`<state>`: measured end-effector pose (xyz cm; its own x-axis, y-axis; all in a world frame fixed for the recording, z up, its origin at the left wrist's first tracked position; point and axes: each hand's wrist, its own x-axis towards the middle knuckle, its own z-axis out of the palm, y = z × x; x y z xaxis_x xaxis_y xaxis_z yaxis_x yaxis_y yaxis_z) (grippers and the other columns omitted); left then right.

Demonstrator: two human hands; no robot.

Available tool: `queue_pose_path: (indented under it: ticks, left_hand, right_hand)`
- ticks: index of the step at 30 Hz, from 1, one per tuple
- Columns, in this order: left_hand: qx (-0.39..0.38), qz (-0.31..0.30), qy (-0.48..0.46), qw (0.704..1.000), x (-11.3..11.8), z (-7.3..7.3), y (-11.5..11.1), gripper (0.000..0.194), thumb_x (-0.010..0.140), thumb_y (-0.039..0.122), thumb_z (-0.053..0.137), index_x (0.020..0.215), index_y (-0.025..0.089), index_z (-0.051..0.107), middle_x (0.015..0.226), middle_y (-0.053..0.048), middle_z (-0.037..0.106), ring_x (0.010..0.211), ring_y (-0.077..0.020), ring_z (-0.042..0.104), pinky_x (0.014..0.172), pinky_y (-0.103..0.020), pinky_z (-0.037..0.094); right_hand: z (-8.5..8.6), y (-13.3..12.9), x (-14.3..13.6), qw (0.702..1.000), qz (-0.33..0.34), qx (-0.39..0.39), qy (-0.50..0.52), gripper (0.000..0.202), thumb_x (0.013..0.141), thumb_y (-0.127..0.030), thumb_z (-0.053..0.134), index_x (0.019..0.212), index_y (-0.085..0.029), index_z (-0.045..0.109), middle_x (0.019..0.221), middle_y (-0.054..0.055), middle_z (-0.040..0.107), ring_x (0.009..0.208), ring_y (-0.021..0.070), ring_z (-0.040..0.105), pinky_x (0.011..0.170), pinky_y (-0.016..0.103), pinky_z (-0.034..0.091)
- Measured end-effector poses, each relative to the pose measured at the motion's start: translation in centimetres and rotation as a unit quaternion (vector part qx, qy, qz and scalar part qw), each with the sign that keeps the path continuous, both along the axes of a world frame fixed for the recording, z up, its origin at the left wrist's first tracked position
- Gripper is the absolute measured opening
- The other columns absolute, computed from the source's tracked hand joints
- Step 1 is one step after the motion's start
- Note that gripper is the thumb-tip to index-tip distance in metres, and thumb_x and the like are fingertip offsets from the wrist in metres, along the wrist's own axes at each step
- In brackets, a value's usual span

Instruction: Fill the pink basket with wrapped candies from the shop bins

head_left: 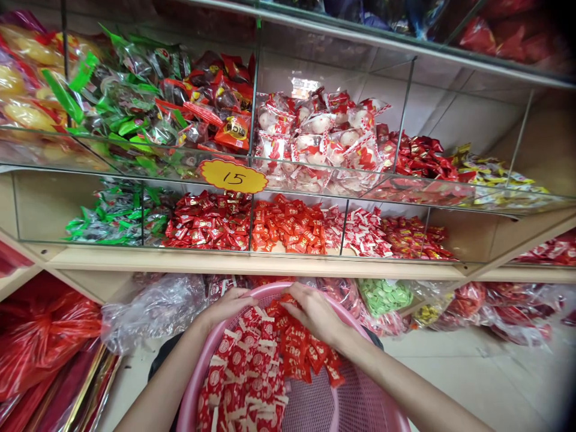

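Note:
A pink plastic basket (362, 399) holds two kinds of small wrapped packets. Red-and-white packets (245, 372) fill its left side, and orange-red packets (297, 348) lie at the middle and back. My left hand (230, 305) is at the basket's far left rim, its fingers closed over the edge. Over the orange-red packets at the back, my right hand (312, 312) reaches inside the basket with fingers curved and apart; its fingertips touch the packets, and I see none lifted.
Glass-fronted shelves of wrapped sweets stand ahead, with a yellow price tag (234, 176) marked 15. Below the wooden ledge (252, 263) lie clear bags (155, 306) and green packets (384, 296). A red plastic bag (45, 336) sits at the left.

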<state>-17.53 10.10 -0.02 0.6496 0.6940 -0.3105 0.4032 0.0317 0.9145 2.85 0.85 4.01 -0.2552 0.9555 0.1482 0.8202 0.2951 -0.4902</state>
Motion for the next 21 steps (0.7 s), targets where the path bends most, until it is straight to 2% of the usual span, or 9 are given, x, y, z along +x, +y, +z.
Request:
queue_pose_path:
  ticks: [2,4,7,9,12,14,16,18,21]
  left_hand:
    - [0.001,-0.001,-0.002,1.000,0.0,0.0,0.0,0.034,0.066,0.041,0.052,0.079,0.012,0.064,0.071,-0.001,0.062,0.066,-0.0147,0.054,0.061,-0.023,0.038]
    - [0.004,0.003,0.000,1.000,0.0,0.0,0.0,0.035,0.065,0.043,0.052,0.079,0.013,0.064,0.071,-0.001,0.062,0.066,-0.0149,0.054,0.062,-0.023,0.039]
    - [0.011,0.013,0.011,1.000,0.0,-0.1,-0.1,0.036,0.063,0.045,0.053,0.074,0.013,0.065,0.069,-0.001,0.062,0.065,-0.0150,0.053,0.060,-0.023,0.039]
    - [0.013,0.019,0.018,1.000,0.0,-0.1,-0.1,0.036,0.062,0.046,0.054,0.073,0.013,0.065,0.068,-0.001,0.062,0.064,-0.0151,0.053,0.059,-0.023,0.039]
    - [0.008,0.020,0.013,1.000,0.1,-0.2,-0.2,0.037,0.062,0.046,0.053,0.074,0.013,0.065,0.067,-0.001,0.062,0.063,-0.0153,0.053,0.059,-0.024,0.039]
    - [0.009,0.012,0.004,1.000,0.1,-0.1,-0.2,0.036,0.063,0.045,0.054,0.075,0.013,0.065,0.068,-0.001,0.062,0.065,-0.0156,0.053,0.061,-0.024,0.039]
    - [0.014,0.002,0.000,1.000,0.1,0.1,-0.1,0.034,0.064,0.044,0.053,0.073,0.013,0.064,0.068,-0.001,0.061,0.067,-0.0157,0.053,0.062,-0.024,0.038]
    - [0.022,-0.004,0.006,1.000,0.0,0.2,-0.1,0.033,0.065,0.044,0.053,0.071,0.014,0.063,0.067,0.000,0.061,0.067,-0.0155,0.053,0.062,-0.024,0.038]
    - [0.033,-0.001,0.016,0.999,0.0,0.2,-0.1,0.033,0.065,0.045,0.052,0.069,0.014,0.063,0.067,0.000,0.060,0.067,-0.0154,0.052,0.062,-0.023,0.037]
  right_hand:
    - [0.5,0.0,0.3,0.993,-0.032,-0.020,0.114,0.021,0.083,-0.034,0.040,0.087,-0.017,0.053,0.083,0.003,0.056,0.076,0.0135,0.052,0.069,0.026,0.041]
    - [0.8,-0.3,0.8,0.961,-0.066,-0.094,0.250,0.025,0.081,-0.040,0.043,0.084,-0.017,0.052,0.078,0.001,0.055,0.066,0.0107,0.050,0.060,0.023,0.041]
    - [1.1,-1.1,1.8,0.847,-0.108,-0.253,0.455,0.030,0.080,-0.046,0.041,0.087,-0.018,0.050,0.080,0.000,0.054,0.052,0.0054,0.044,0.043,0.017,0.034]
    - [1.1,-1.8,2.4,0.763,-0.125,-0.313,0.552,0.029,0.080,-0.045,0.040,0.089,-0.018,0.048,0.083,0.000,0.054,0.051,0.0041,0.045,0.043,0.016,0.035]
    - [1.0,-3.0,3.1,0.707,-0.156,-0.327,0.607,0.024,0.079,-0.039,0.046,0.088,-0.017,0.048,0.082,0.002,0.055,0.061,0.0066,0.053,0.055,0.020,0.044]
    - [0.9,-3.7,3.5,0.719,-0.174,-0.301,0.602,0.024,0.078,-0.037,0.049,0.092,-0.017,0.048,0.082,0.003,0.055,0.070,0.0099,0.056,0.065,0.024,0.046]
    - [0.7,-4.5,3.8,0.759,-0.174,-0.270,0.567,0.032,0.077,-0.038,0.050,0.101,-0.017,0.048,0.081,0.003,0.056,0.074,0.0124,0.057,0.069,0.028,0.046]
    - [0.3,-5.4,4.2,0.828,-0.174,-0.224,0.483,0.040,0.077,-0.041,0.049,0.109,-0.018,0.046,0.078,0.003,0.057,0.069,0.0134,0.056,0.066,0.030,0.045]
    - [-0.4,-6.9,4.6,0.945,-0.208,-0.081,0.239,0.039,0.079,-0.043,0.044,0.112,-0.021,0.047,0.082,0.005,0.058,0.072,0.0169,0.053,0.067,0.034,0.042]
